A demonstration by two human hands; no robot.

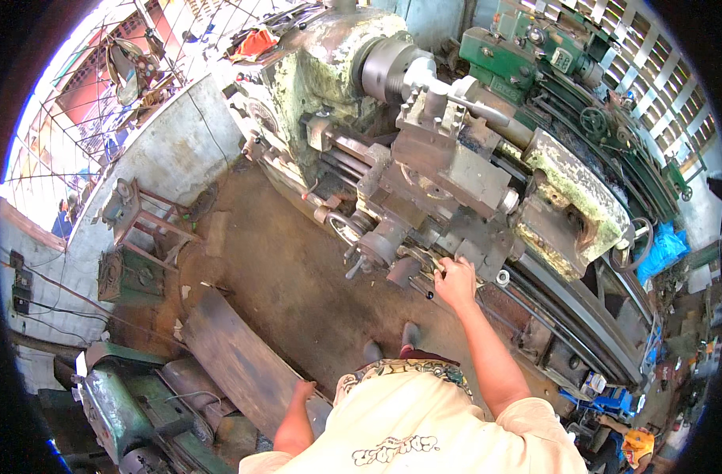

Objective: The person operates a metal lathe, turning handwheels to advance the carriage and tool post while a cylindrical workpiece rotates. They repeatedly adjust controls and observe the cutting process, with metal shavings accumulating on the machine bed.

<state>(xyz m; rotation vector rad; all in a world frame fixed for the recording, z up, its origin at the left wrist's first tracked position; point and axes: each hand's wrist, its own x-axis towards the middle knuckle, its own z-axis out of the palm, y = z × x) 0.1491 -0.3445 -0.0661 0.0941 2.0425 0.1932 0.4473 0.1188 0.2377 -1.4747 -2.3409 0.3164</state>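
A large, worn metal lathe stands in front of me. Its carriage (424,186) carries a tool post (436,110), close to the chuck (388,71) and a pale metal workpiece clamped there. My right hand (455,280) is closed around a lever (438,268) on the carriage's near side. Beside that hand is a dark lever with a black ball end (429,295). My left hand (304,389) hangs low at my left side, above a long wooden board (238,347); its fingers are too small and foreshortened to make out.
The tailstock (574,205) sits right of the carriage. A second, green lathe (499,59) stands behind. Green machinery (120,411) lies at lower left, and a small wooden stand (144,217) is by the wall. At lower right is a person in orange (637,446).
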